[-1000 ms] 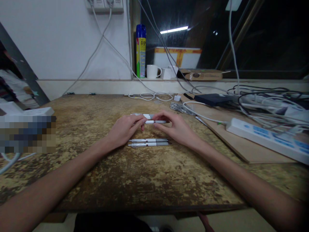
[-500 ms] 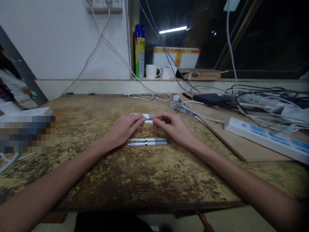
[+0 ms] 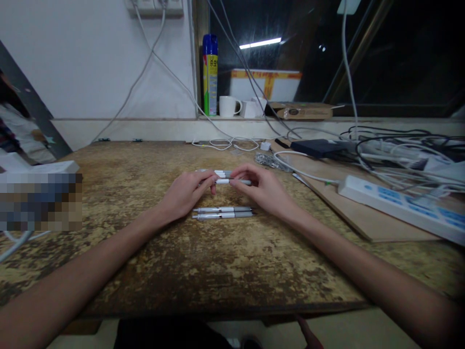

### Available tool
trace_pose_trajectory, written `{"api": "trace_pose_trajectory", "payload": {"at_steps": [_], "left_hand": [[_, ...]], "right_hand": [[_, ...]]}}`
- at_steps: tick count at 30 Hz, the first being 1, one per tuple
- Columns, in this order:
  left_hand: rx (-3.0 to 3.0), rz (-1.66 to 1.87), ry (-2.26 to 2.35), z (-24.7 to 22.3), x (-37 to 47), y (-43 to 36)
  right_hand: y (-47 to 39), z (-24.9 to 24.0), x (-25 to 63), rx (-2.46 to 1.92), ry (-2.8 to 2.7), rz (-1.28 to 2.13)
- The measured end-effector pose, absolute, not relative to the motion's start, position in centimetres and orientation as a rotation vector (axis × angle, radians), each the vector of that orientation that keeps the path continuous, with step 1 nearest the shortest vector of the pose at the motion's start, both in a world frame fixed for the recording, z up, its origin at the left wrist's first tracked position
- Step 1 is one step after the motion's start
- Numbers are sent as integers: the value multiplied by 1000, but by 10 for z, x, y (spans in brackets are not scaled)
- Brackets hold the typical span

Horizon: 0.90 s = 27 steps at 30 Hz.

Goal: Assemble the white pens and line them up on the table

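Between my two hands lies a white and grey pen (image 3: 223, 181), held level from left to right. My left hand (image 3: 192, 190) pinches its left end between thumb and fingers. At the other end, the thumb and fingers of my right hand (image 3: 259, 186) close on the grey part. Just behind it several similar pens (image 3: 222, 173) lie side by side, partly covered by my fingers. Nearer to me, two more pens, an upper one (image 3: 223, 210) and a lower one (image 3: 225, 215), rest parallel on the worn wooden table (image 3: 203, 266).
To the right, a white power strip (image 3: 395, 206) sits on a brown board (image 3: 348, 213), with tangled cables (image 3: 399, 145) behind. A spray can (image 3: 210, 77) and white mug (image 3: 228, 106) stand on the sill. At far left is another power strip (image 3: 54, 167); a person (image 3: 23, 131) shows beyond.
The held pen has shifted slightly away from me, closer to the pens behind. My right fingers have lifted and opened out a little, showing more of the pen's grey end.
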<state>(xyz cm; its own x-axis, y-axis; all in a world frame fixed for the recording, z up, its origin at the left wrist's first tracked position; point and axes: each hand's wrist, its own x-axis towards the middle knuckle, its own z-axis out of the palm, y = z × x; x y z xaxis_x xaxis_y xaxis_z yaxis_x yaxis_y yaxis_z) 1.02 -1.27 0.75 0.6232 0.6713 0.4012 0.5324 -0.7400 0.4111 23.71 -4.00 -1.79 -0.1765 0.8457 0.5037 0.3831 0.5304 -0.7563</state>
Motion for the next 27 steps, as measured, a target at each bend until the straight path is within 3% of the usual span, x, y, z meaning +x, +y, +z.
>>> {"api": "trace_pose_trajectory", "payload": {"at_steps": [12,27], "left_hand": [[2654,858,670,1,5,0],[2690,923,735,1,-2,6]], "right_hand": [[-37,-15,238,-1066,-1559,754],[-36,-12,245,-1113,-1436,761]]}}
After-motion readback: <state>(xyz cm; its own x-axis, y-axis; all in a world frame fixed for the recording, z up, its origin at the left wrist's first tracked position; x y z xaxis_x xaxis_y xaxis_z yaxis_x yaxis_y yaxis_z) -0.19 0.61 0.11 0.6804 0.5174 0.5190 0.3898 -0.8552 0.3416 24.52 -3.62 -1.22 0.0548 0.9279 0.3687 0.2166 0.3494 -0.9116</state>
